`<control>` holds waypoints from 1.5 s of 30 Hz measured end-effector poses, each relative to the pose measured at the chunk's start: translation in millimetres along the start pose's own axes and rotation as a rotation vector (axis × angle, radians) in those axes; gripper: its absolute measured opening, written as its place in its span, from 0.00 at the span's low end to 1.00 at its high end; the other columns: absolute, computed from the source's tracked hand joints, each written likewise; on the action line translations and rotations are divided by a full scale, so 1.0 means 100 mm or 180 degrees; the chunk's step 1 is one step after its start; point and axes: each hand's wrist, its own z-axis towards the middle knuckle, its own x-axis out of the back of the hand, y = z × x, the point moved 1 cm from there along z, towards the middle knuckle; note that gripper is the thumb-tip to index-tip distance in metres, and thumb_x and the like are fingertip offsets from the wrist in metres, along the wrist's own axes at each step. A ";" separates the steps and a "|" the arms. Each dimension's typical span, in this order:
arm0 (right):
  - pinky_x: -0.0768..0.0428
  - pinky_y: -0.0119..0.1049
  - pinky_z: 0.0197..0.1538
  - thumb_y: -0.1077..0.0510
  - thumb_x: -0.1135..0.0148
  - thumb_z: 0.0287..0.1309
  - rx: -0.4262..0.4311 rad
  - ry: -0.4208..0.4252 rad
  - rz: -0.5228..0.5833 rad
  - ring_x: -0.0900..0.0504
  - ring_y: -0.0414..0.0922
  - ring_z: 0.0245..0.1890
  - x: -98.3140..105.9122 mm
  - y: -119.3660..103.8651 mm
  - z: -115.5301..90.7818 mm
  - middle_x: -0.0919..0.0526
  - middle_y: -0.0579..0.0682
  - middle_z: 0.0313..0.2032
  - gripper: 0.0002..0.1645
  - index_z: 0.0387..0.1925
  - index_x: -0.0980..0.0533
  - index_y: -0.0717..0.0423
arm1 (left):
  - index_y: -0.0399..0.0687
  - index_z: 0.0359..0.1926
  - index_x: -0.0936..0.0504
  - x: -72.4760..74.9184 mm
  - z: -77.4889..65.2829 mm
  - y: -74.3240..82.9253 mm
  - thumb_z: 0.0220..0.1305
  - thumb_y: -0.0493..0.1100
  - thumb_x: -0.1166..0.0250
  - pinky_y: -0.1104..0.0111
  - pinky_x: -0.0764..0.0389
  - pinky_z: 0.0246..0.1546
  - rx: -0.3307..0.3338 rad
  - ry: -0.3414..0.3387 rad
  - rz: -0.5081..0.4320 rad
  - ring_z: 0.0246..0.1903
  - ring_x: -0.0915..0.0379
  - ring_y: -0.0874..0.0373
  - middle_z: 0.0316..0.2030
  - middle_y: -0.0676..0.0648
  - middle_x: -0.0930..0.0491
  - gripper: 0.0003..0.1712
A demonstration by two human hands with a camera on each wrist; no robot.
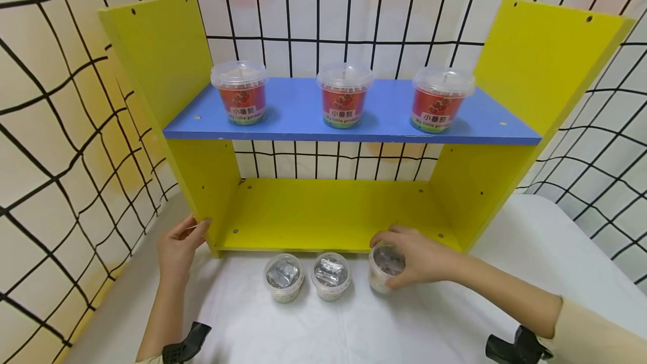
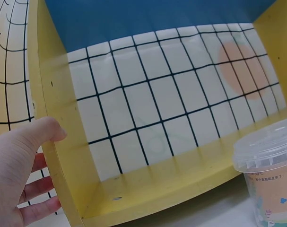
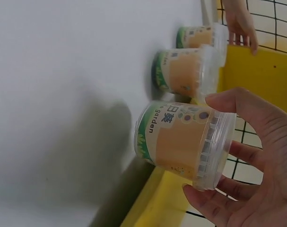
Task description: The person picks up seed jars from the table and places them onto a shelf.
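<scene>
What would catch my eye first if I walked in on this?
Probably the bright yellow unit with its blue shelf, where three red-labelled cups stand in a row. Below, in front of it, two more cups stand on the white table. The right hand grips a third cup beside them; the left hand holds the left side panel.

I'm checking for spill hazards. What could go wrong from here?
The right hand grips an orange-labelled cup by its lid, so the lid might pop loose. The left hand holds the left yellow side panel; a tug could jolt the tomato cups standing near the blue shelf's front edge.
</scene>
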 end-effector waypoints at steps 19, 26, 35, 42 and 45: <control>0.23 0.37 0.35 0.50 0.27 0.35 -0.0016 0.0025 -0.0049 0.28 0.48 0.41 0.22 -0.02 -0.03 0.26 0.51 0.46 0.34 0.49 0.27 0.47 | 0.41 0.55 0.24 0.01 0.02 -0.01 0.52 0.42 0.30 0.80 0.21 0.31 0.0059 -0.0012 0.0064 0.30 0.26 0.69 0.31 0.62 0.23 0.28; 0.24 0.34 0.35 0.51 0.28 0.36 0.0026 0.0154 -0.0198 0.27 0.46 0.39 0.35 0.03 -0.02 0.25 0.49 0.44 0.32 0.48 0.27 0.49 | 0.41 0.54 0.23 0.01 0.02 -0.01 0.52 0.42 0.30 0.80 0.21 0.30 0.0046 -0.0008 0.0016 0.30 0.26 0.69 0.31 0.63 0.22 0.27; 0.23 0.39 0.38 0.51 0.28 0.37 -0.0058 0.0163 -0.0228 0.27 0.47 0.40 0.47 0.11 -0.03 0.25 0.51 0.44 0.32 0.48 0.27 0.51 | 0.44 0.50 0.20 -0.02 0.01 0.00 0.51 0.40 0.30 0.79 0.20 0.29 -0.0009 -0.0015 -0.0124 0.29 0.25 0.68 0.29 0.62 0.21 0.22; 0.23 0.41 0.40 0.52 0.28 0.37 -0.0163 0.0217 -0.0230 0.27 0.48 0.41 0.53 0.24 0.01 0.24 0.52 0.43 0.31 0.48 0.27 0.53 | 0.41 0.53 0.23 -0.01 0.01 0.00 0.52 0.42 0.30 0.80 0.21 0.31 0.0016 -0.0063 -0.0021 0.30 0.26 0.68 0.31 0.61 0.22 0.26; 0.23 0.42 0.42 0.52 0.28 0.38 -0.0160 0.0253 -0.0252 0.27 0.48 0.41 0.55 0.31 0.05 0.24 0.51 0.43 0.31 0.48 0.27 0.54 | 0.42 0.54 0.23 0.03 0.01 0.01 0.53 0.42 0.31 0.80 0.21 0.31 0.0005 -0.0099 -0.0006 0.31 0.26 0.68 0.33 0.63 0.22 0.27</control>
